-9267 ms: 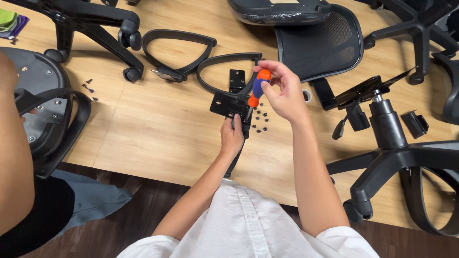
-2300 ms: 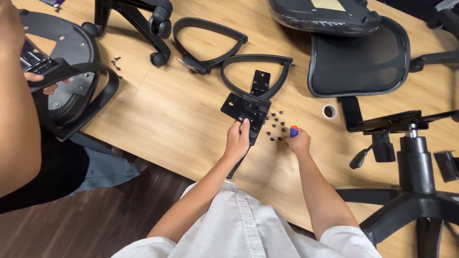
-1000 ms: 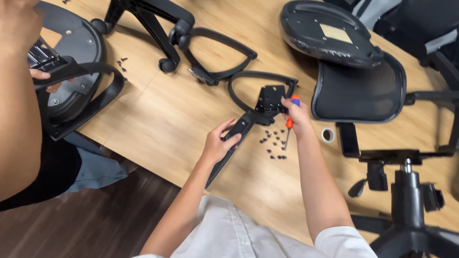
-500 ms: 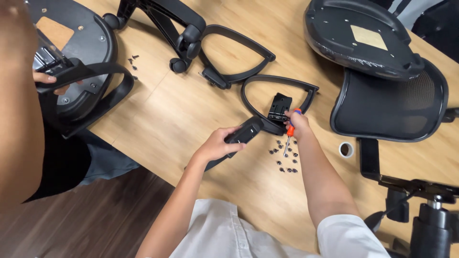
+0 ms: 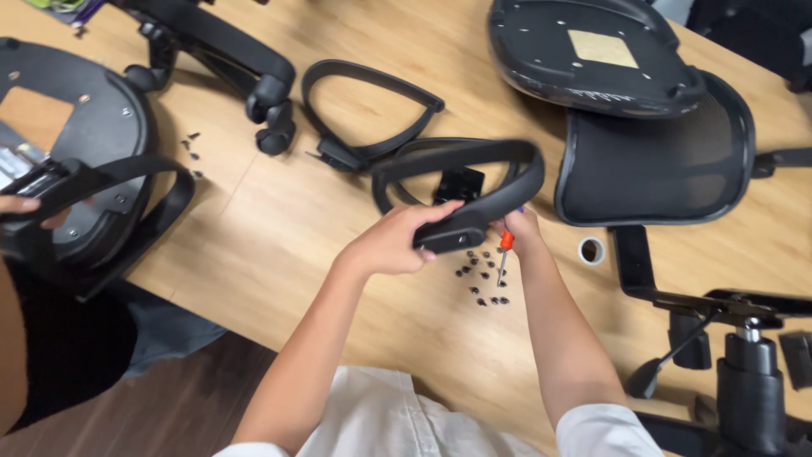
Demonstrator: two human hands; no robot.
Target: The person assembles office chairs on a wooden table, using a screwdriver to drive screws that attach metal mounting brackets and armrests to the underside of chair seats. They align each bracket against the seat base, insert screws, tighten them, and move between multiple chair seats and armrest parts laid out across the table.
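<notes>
Left hand (image 5: 391, 244) gripped black armrest (image 5: 474, 182) firmly; right hand (image 5: 520, 230) clasped orange-handled screwdriver (image 5: 504, 252), screws (image 5: 482, 279) scattered just below.

I look down at a table (image 5: 279, 254) spread with chair parts. Near its middle, my left hand (image 5: 391, 243) holds an armrest loop (image 5: 474, 182) raised above the surface; my right hand (image 5: 518, 230), just right of it, holds a screwdriver (image 5: 504, 250) pointing down. Loose screws (image 5: 484, 279) lie on the table directly below both hands. A second armrest (image 5: 365, 118) lies behind them. Farther back and right sits a seat pan (image 5: 592, 55), with a mesh backrest (image 5: 655, 165) in front of it. A tape roll (image 5: 591, 250) lies right of my right hand. At the left edge, another person's hand (image 5: 21, 207) rests on another seat (image 5: 72, 169).
</notes>
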